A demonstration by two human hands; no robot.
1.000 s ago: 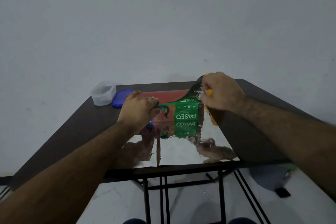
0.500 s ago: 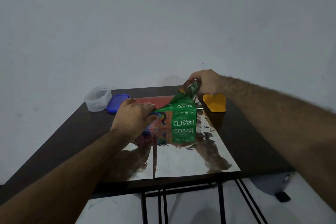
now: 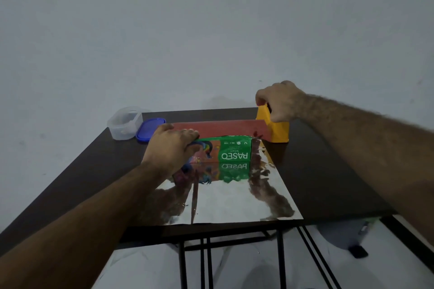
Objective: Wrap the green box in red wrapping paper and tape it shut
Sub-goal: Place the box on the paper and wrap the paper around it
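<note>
On the dark table (image 3: 317,171), head view: the green box (image 3: 231,151) lies on the paper (image 3: 239,199), whose silver underside faces up (it mirrors the box and both forearms). The paper's far edge is folded over the box top, red side showing. Left hand (image 3: 170,148) rests on the box's left end, fingers curled over the red flap, pressing it down. Right hand (image 3: 278,101) grips the top of a yellow dispenser (image 3: 278,130) standing just beyond the box's right end. At the far left corner, a clear tub (image 3: 124,123) touches a blue lid (image 3: 150,129).
</note>
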